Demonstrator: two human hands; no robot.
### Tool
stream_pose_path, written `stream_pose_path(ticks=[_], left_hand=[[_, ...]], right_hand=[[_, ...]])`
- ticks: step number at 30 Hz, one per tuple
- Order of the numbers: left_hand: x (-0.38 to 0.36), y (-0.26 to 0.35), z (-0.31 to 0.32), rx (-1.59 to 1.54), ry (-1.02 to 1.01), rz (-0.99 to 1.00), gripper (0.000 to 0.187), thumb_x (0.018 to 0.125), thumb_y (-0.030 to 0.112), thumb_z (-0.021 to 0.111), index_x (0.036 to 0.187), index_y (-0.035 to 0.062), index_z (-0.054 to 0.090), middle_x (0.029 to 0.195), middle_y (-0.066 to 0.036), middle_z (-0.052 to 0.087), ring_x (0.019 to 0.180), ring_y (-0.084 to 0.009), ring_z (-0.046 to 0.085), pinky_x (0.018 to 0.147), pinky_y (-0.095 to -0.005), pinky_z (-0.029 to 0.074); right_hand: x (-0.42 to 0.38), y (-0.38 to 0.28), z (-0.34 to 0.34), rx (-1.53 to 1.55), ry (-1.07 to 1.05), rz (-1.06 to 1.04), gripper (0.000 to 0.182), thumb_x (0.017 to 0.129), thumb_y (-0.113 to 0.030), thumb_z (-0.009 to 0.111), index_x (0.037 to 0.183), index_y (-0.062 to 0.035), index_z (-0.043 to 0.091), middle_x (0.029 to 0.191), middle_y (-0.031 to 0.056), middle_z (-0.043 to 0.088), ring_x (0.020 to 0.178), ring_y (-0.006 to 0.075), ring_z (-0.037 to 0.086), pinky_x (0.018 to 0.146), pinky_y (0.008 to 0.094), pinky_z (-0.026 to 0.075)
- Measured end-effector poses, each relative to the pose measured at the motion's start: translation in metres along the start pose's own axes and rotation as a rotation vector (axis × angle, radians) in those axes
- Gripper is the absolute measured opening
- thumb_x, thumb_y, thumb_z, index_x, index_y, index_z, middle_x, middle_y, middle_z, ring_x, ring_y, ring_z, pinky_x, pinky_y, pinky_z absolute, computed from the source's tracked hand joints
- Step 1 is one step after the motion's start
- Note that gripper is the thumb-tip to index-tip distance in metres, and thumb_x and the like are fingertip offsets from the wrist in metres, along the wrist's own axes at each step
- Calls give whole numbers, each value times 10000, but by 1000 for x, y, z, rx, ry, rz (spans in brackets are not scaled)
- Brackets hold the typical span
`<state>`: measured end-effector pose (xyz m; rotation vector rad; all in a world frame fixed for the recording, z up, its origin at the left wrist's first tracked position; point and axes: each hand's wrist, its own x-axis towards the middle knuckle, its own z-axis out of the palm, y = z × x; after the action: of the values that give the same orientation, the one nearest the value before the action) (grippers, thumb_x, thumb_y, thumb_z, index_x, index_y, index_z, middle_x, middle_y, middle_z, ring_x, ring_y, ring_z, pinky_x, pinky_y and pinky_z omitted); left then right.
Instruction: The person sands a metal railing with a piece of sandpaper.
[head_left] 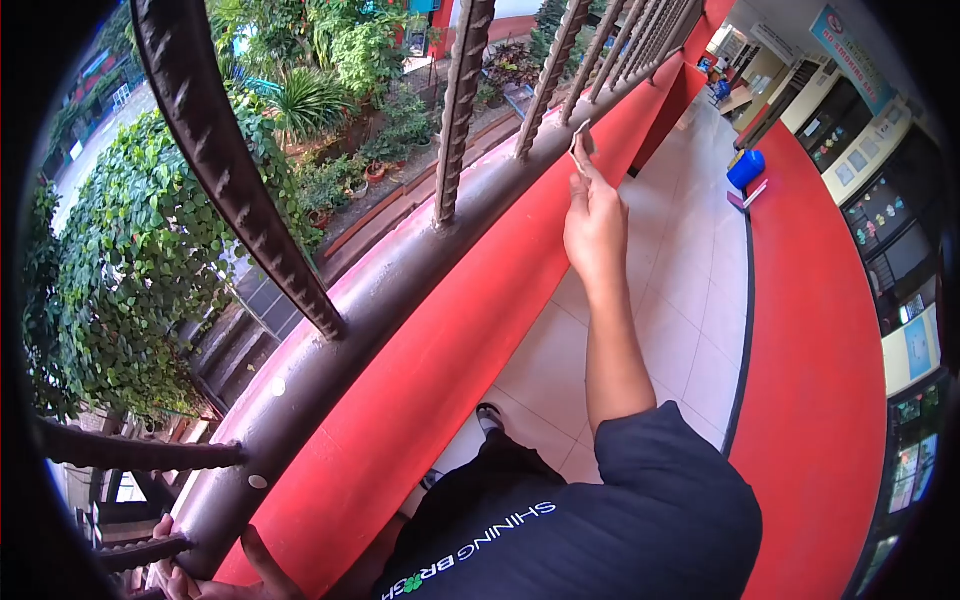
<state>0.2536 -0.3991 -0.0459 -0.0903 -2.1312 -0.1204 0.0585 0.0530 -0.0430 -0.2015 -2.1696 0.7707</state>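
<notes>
A brown-painted round rail runs diagonally along the top of a red wall, with ribbed metal bars rising from it. My right hand is stretched forward beside the rail, closed on a small, thin folded piece that looks like sandpaper. That piece is near the rail, close to the foot of a bar; whether it touches cannot be told. At the lower left, my left hand grips the near end of the rail, thumb on one side and fingers on the other. Pale spots mark the paint nearby.
Beyond the bars are vines, potted plants and steps. To my right, a tiled corridor floor runs beside a long red ledge. A blue container and a reddish flat item rest on the ledge, below windows.
</notes>
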Motion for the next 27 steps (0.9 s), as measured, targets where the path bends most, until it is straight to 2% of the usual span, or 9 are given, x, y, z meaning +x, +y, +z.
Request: stream_pose_path(ticks=[4,6,7,12,15,19,22,24,27], left_hand=[[7,-1,15,12,32,-6,928,824,502,885,1297,-8,272,1196,-202,440,981,-345,577,860,-487,508],[6,-2,14,6,12,1,929,823,503,886,1297,-9,273,1196,-201,440,981,-345,576,860,-487,508],[5,-3,15,0,3,6,930,822,503,886,1298,-10,273,1196,-201,440,982,-345,576,860,-487,508],[13,-6,24,8,39,-2,933,820,505,887,1299,-12,275,1195,-201,439,983,-346,575,861,-488,508],[10,-4,25,-10,16,-3,935,818,506,888,1299,-13,277,1195,-201,439,984,-346,574,861,-488,508],[14,-3,32,-22,38,-13,938,816,507,889,1300,-14,278,1194,-201,438,986,-347,573,862,-488,508],[14,0,33,-28,36,-22,940,814,509,890,1300,-16,280,1194,-201,438,987,-347,572,862,-489,507],[18,3,38,-34,48,-24,941,813,509,891,1301,-17,280,1194,-201,437,987,-347,572,862,-489,507],[22,7,41,-27,51,-31,944,812,510,891,1301,-18,282,1193,-201,437,988,-347,571,863,-489,507]], right_hand=[[-35,-37,-13,51,-94,-169,440,1052,-43,518,1485,-93,577,1275,214,695,1167,487,630,997,468,526],[-3,11,6,-212,78,-272,444,1050,-17,515,1490,-55,558,1369,235,645,1228,512,598,1057,482,505],[10,19,7,18,-136,7,425,1071,-40,486,1489,32,511,1436,287,582,1252,504,601,1076,495,503],[-27,-21,17,231,-68,-81,438,1124,-105,386,1498,119,423,1404,305,605,1281,447,616,1132,440,465],[11,-9,8,1002,-2,547,387,1135,-124,366,1483,-16,495,1395,143,644,1291,247,635,1098,378,491],[9,-9,-2,1379,-315,668,321,1135,-171,366,1361,-47,557,1290,140,678,1234,259,646,1090,431,514],[50,40,10,1664,-206,865,342,1134,-209,388,1317,18,567,1307,169,659,1267,303,612,1131,450,477],[35,-19,6,1606,-120,860,428,1143,-263,352,1302,82,550,1287,199,657,1208,323,620,1151,465,473],[46,-2,14,1568,-66,1014,433,1148,-266,329,1314,74,538,1257,199,664,1183,318,632,1120,453,505]])
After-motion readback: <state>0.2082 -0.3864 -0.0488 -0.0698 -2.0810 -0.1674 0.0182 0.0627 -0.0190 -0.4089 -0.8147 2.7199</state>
